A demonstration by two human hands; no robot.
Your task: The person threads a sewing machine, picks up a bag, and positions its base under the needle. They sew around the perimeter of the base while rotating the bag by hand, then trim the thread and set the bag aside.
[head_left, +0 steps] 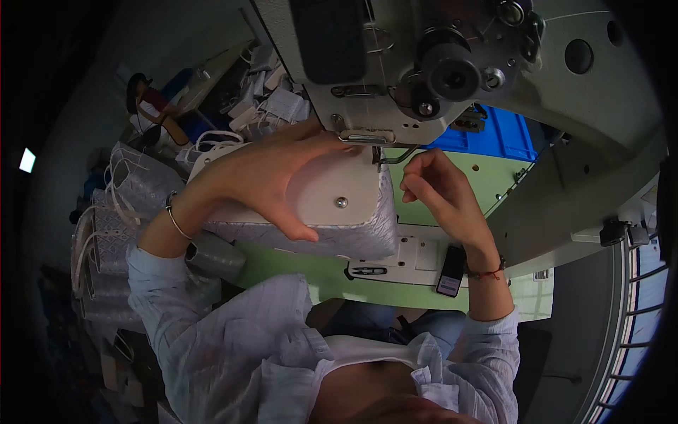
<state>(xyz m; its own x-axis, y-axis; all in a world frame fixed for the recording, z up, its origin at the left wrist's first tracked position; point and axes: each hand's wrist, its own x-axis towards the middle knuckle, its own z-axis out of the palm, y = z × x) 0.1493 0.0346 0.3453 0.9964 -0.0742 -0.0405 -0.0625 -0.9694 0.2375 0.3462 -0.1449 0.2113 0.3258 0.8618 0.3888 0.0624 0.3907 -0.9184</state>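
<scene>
A bag with a flat cream base and quilted silver-grey sides lies under the head of a sewing machine. One metal stud shows on its base near the right end. My left hand is spread over the bag, thumb on its near edge and fingers reaching towards the needle area. The bag's right corner sits at the presser foot. Just right of the foot, my right hand is raised with fingers curled and pressed together; whether it holds thread is too small to tell.
Finished-looking silver bags are piled at the left, more pieces behind. A phone and small snips lie at the near table edge. A blue tray stands behind the machine. Another person is at the far left.
</scene>
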